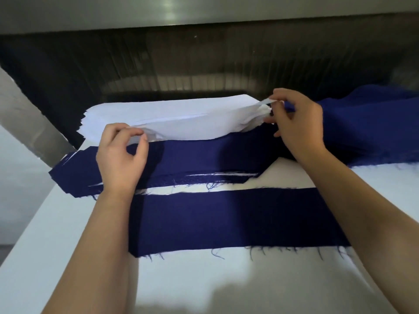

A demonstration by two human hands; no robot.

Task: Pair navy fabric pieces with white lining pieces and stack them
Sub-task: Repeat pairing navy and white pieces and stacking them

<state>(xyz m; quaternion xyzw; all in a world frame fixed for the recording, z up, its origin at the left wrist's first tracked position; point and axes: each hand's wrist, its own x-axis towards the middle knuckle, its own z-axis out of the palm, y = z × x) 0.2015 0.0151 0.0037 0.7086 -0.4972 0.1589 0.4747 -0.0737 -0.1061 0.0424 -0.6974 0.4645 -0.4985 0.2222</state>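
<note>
A white lining piece [181, 126] is raised off its stack [158, 107] at the back of the surface [226, 279], each end pinched by fingers of the left hand [120, 155] and right hand [297, 118] — one navy piece [226, 220] lies ready in front, many more apparently unpaired.

White lining stack [158, 109] at back, edges fanned; top lining piece [192, 129] lifted at both ends. Navy stack [192, 159] just in front, edges frayed. Single navy strip [226, 218] flat, nearest. Rumpled navy heap [367, 123] at right.
</note>
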